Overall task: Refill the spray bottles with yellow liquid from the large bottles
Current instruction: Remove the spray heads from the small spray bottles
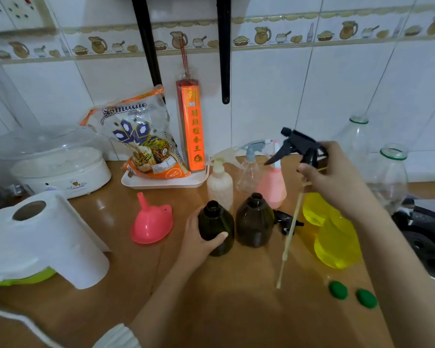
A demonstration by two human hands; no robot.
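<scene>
Left hand [199,237] fingers wrapped round open dark bottle [216,228] on surface [211,297], right hand [334,182] fingers pinching black sprayer [299,146] raised above it, tube [290,234] dangling.

Two dark spray bottles [216,227] [254,220], uncapped, upright, side by side at frame centre. Black trigger head [300,146] with long dip tube [290,234] raised right of centre. Cream [220,182], clear [249,172], pink [273,184] sprayers behind. Two large bottles [312,209] [337,243] of yellow liquid at right, green caps [338,290] [366,298] off at lower right.
</scene>
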